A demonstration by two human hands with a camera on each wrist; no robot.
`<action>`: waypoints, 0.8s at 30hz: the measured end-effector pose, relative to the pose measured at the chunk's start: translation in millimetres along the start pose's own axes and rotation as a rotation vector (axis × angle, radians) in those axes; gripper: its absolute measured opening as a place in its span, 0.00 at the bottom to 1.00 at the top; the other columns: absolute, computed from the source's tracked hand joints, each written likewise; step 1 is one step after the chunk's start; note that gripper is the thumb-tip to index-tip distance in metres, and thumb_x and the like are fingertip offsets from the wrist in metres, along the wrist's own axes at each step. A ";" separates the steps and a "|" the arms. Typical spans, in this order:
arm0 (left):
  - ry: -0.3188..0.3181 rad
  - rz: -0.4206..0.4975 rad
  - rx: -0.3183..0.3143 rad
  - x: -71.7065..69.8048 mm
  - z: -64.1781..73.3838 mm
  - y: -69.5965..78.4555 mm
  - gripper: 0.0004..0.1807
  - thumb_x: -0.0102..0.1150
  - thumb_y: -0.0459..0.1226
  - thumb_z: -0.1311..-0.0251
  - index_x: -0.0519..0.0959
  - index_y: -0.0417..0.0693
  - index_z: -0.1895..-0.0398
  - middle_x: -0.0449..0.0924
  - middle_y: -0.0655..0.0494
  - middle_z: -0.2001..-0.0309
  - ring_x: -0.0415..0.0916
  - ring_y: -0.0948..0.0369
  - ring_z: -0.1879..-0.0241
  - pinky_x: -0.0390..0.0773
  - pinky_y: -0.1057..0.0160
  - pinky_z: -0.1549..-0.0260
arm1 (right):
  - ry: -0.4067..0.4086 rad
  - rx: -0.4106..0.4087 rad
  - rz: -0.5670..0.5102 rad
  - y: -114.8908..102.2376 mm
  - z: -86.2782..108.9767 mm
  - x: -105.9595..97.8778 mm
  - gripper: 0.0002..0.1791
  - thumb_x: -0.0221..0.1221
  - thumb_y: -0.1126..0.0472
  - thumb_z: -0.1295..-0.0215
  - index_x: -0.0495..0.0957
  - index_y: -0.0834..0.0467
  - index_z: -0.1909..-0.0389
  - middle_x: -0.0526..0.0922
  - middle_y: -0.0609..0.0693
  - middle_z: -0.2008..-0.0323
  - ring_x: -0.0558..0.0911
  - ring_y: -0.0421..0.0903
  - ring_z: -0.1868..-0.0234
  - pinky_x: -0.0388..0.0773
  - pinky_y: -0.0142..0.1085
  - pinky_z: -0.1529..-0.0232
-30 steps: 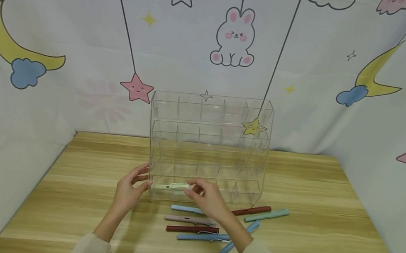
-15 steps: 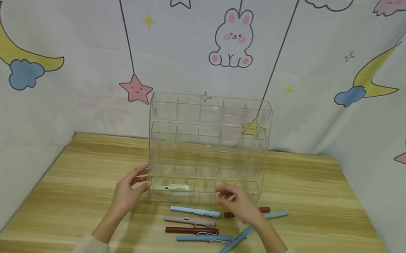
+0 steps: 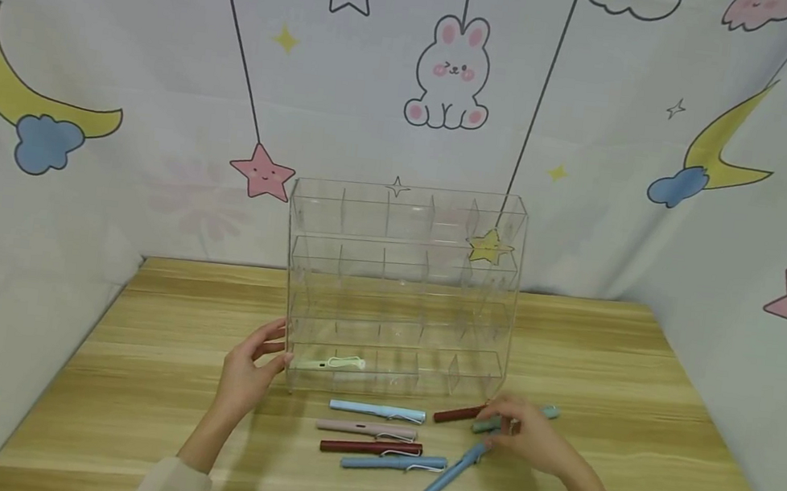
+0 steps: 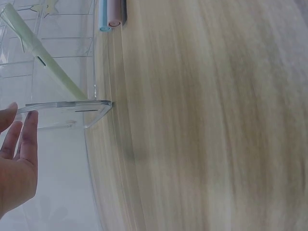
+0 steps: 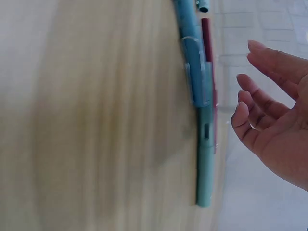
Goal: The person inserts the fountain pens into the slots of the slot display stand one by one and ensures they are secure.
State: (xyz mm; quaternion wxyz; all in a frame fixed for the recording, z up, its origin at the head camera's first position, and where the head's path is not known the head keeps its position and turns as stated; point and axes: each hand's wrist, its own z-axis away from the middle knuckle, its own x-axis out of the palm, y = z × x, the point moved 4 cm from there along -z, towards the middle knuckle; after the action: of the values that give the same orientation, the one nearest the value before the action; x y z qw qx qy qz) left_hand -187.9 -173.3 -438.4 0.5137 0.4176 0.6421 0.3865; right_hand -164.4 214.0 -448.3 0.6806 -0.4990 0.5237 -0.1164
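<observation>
My left hand point(image 3: 249, 371) holds the lower left side of a clear compartment rack point(image 3: 392, 349), thumb in front and fingers behind; the left wrist view shows the pinched side panel point(image 4: 62, 104). A pale green pen point(image 3: 332, 363) lies slantwise across the rack's bottom tier, at its left end. My right hand point(image 3: 530, 437) hovers over the pens to the right, its fingers loosely bent and holding nothing. Below it are a teal pen point(image 5: 205, 144), a blue pen point(image 5: 193, 62) overlapping it, and a dark red pen point(image 3: 458, 413), each partly covered in the head view.
In front of the rack, a light blue pen point(image 3: 377, 410), a mauve pen point(image 3: 365, 429), a dark red pen point(image 3: 370, 447) and a blue pen point(image 3: 392, 462) lie in rough rows. The wooden table point(image 3: 636, 419) backs onto a printed white curtain point(image 3: 199, 94).
My right hand has let go of the pale green pen in the bottom tier and moved right, over the teal and blue pens. The left hand keeps its place on the rack.
</observation>
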 end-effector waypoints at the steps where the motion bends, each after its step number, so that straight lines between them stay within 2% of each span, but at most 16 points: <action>1: -0.001 0.002 -0.001 0.0 0.1 0.1 0.28 0.59 0.23 0.47 0.68 0.40 0.40 0.72 0.39 0.48 0.74 0.47 0.52 0.77 0.69 0.64 | -0.007 0.001 -0.003 2.6 4.0 1.0 0.14 0.64 0.65 0.48 0.78 0.63 0.59 0.75 0.55 0.62 0.68 0.42 0.70 0.69 0.30 0.71; 6: -0.004 0.006 -0.004 0.3 0.6 0.6 0.28 0.59 0.23 0.47 0.68 0.41 0.40 0.72 0.39 0.47 0.73 0.47 0.52 0.77 0.69 0.64 | -0.012 0.025 -0.014 14.9 16.3 9.7 0.13 0.64 0.64 0.47 0.79 0.62 0.60 0.72 0.52 0.59 0.69 0.48 0.64 0.70 0.30 0.68; 11: -0.006 0.019 -0.003 0.9 0.3 0.2 0.28 0.58 0.23 0.47 0.68 0.40 0.40 0.72 0.39 0.47 0.73 0.46 0.52 0.77 0.69 0.63 | -0.005 0.032 -0.008 20.0 20.2 16.9 0.13 0.64 0.64 0.47 0.80 0.62 0.60 0.72 0.52 0.57 0.70 0.46 0.57 0.71 0.31 0.62; 15: -0.009 0.020 -0.002 1.4 0.1 -0.2 0.28 0.58 0.23 0.47 0.68 0.40 0.40 0.72 0.39 0.47 0.73 0.46 0.52 0.78 0.68 0.63 | -0.013 0.028 -0.024 21.5 22.7 19.3 0.13 0.63 0.64 0.46 0.79 0.61 0.58 0.72 0.55 0.55 0.70 0.46 0.55 0.72 0.32 0.60; 18: -0.007 0.015 0.000 1.3 0.2 -0.5 0.28 0.58 0.23 0.47 0.68 0.40 0.40 0.72 0.39 0.47 0.73 0.46 0.52 0.78 0.68 0.64 | -0.009 0.006 -0.020 22.0 24.9 19.7 0.13 0.63 0.64 0.46 0.79 0.61 0.58 0.72 0.55 0.55 0.71 0.44 0.55 0.73 0.31 0.61; 24: -0.006 0.022 0.000 0.8 0.2 -1.1 0.28 0.58 0.23 0.47 0.68 0.40 0.40 0.72 0.39 0.47 0.73 0.46 0.52 0.78 0.67 0.64 | 0.031 -0.071 0.068 22.3 29.1 18.5 0.13 0.64 0.62 0.47 0.80 0.60 0.60 0.74 0.51 0.58 0.72 0.41 0.55 0.73 0.31 0.57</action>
State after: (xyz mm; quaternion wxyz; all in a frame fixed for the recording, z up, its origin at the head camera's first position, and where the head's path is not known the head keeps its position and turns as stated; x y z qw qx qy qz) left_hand -187.9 -172.9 -439.7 0.5113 0.4258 0.6359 0.3910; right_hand -140.5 228.2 -478.5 0.6580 -0.5029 0.5545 -0.0824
